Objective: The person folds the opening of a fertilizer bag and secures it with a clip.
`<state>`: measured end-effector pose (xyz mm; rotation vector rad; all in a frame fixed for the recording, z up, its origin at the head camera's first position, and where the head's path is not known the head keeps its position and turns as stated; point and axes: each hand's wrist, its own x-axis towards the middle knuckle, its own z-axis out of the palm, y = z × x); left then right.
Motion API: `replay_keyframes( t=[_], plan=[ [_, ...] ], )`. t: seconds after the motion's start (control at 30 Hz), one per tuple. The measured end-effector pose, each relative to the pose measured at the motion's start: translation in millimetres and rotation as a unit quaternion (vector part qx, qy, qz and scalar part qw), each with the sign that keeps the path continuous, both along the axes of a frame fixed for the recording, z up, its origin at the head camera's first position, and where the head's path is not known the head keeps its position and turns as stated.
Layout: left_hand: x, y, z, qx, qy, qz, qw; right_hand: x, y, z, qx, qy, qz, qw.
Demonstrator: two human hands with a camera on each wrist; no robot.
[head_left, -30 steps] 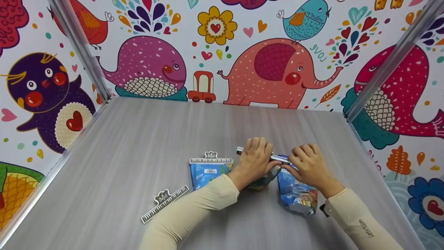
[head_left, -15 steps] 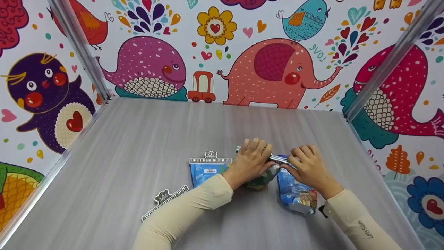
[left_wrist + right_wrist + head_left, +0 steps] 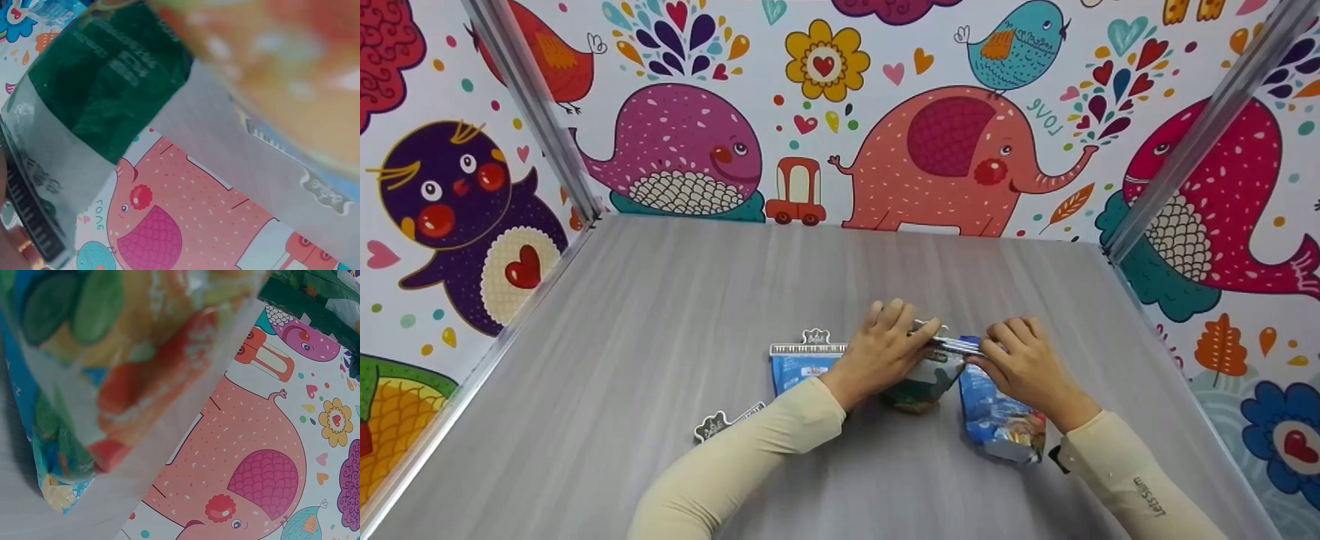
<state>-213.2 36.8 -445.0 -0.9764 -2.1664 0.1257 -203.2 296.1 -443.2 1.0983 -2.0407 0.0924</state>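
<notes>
A green bag (image 3: 922,384) stands on the table with a long bag clip (image 3: 957,345) along its folded top. My left hand (image 3: 877,352) holds the clip toward its left end, fingers bent over the far side. At its right end my right hand (image 3: 1026,366) pinches clip and bag top between thumb and fingers. The left wrist view shows the ridged clip (image 3: 34,214) on the bag's pale edge, with fingertips (image 3: 21,244) against it. Under my right hand, a blue food bag (image 3: 997,420) overlaps the green one's right side; its printed front (image 3: 140,382) fills much of the right wrist view.
Left of my left hand, another blue bag (image 3: 801,372) wears a bag clip (image 3: 810,348) across its top. A loose clip (image 3: 714,426) lies on the grey table (image 3: 660,300), partly behind my left sleeve. Printed walls and metal posts (image 3: 544,112) bound the table.
My left hand has slid left along the clip, uncovering its handle and more of the green bag. The left forearm now hides more of the loose clip. My right hand has barely moved.
</notes>
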Motion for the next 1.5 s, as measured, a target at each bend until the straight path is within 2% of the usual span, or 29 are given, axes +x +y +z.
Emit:
replay_keyframes(
  t=[0.2, 0.43, 0.67, 0.9, 1.5],
  plan=[
    [-0.4, -9.5, -0.3, -0.022, 0.013, 0.009, 0.9996, -2.4, 1, -0.7, 0.0, -0.005, -0.001, 1.0],
    [-3.6, -20.0, -0.5, 0.013, 0.022, 0.013, 0.9996, -3.8, 2, -1.3, -0.001, -0.012, 0.001, 0.9999],
    [-5.2, -32.0, -2.4, 0.001, 0.014, 0.031, 0.9994, -4.2, 1, -0.5, -0.007, -0.012, 0.008, 0.9999],
    [-7.5, -39.5, -4.0, -0.002, 0.045, 0.037, 0.9983, -4.3, 2, 0.8, -0.004, -0.018, -0.002, 0.9998],
    [-3.5, -47.1, -3.5, 0.024, 0.009, -0.016, 0.9995, -3.6, 3, -3.4, -0.008, -0.022, -0.009, 0.9997]
  ],
)
